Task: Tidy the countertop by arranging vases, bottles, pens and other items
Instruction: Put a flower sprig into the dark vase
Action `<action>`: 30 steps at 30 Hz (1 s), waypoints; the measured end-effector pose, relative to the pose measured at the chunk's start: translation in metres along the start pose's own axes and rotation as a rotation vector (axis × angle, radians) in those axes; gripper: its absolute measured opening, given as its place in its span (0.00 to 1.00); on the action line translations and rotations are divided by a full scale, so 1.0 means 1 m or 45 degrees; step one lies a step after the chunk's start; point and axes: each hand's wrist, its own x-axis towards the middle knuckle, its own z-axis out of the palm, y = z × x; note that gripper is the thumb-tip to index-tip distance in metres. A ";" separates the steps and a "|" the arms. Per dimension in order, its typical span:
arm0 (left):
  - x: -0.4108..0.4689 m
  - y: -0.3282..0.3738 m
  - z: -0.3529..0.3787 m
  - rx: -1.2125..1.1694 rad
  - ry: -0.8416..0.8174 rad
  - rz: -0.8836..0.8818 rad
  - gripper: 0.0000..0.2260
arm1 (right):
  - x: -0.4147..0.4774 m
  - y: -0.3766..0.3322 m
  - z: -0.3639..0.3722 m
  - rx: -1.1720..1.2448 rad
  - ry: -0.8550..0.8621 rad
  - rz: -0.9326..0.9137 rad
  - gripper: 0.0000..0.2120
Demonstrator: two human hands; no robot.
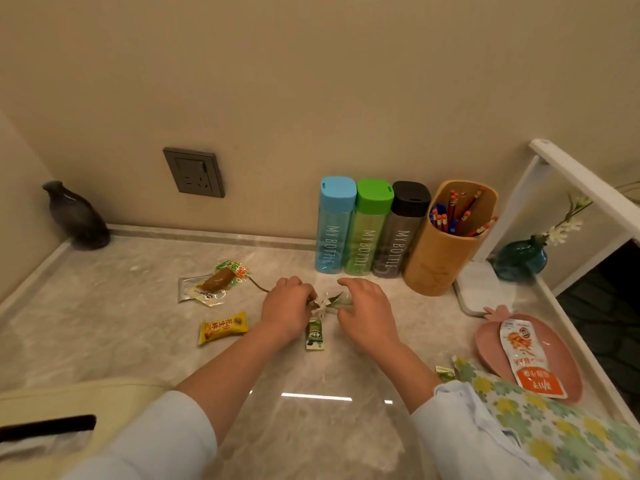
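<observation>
The left hand (285, 306) has its grip pinching the stem of a white flower sprig (320, 304) at the middle of the marble surface (138, 327). The blossoms lie just beside the right hand (367, 313), whose grip curls round a small clear glass vessel (344, 298). A green packet (314, 336) lies between the wrists. 3 bottles (369, 233) stand in a row against the wall, next to a bamboo holder (440, 261) of pens and pencils. A dark vase (78, 216) stands in the far left corner, and a teal vase (519, 254) stands at the right.
</observation>
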 end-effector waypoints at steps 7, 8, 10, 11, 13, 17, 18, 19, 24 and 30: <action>0.005 -0.004 -0.040 -0.398 0.227 -0.076 0.09 | 0.007 -0.033 -0.026 0.360 0.490 -0.053 0.22; 0.006 -0.006 -0.051 -0.474 0.272 -0.074 0.08 | 0.011 -0.043 -0.031 0.384 0.557 -0.075 0.24; 0.009 -0.013 -0.075 -0.639 0.342 -0.071 0.07 | 0.016 -0.068 -0.040 0.403 0.655 -0.122 0.26; 0.008 -0.016 -0.087 -0.711 0.375 -0.076 0.06 | 0.019 -0.081 -0.042 0.425 0.671 -0.139 0.29; 0.004 -0.026 -0.114 -0.859 0.451 -0.081 0.04 | 0.024 -0.110 -0.044 0.514 0.643 -0.160 0.34; -0.015 -0.050 -0.162 -1.116 0.531 -0.126 0.06 | 0.038 -0.169 -0.044 0.874 0.365 -0.067 0.39; -0.019 -0.057 -0.172 -1.164 0.540 -0.140 0.06 | 0.043 -0.183 -0.045 0.955 0.285 -0.037 0.38; -0.023 -0.065 -0.181 -1.213 0.539 -0.154 0.07 | 0.048 -0.195 -0.046 1.007 0.213 -0.014 0.35; -0.052 -0.111 -0.213 -1.430 0.517 -0.166 0.09 | 0.065 -0.254 -0.041 1.183 -0.109 -0.039 0.12; -0.080 -0.167 -0.237 -1.541 0.565 -0.168 0.11 | 0.080 -0.315 -0.018 1.382 -0.310 -0.042 0.10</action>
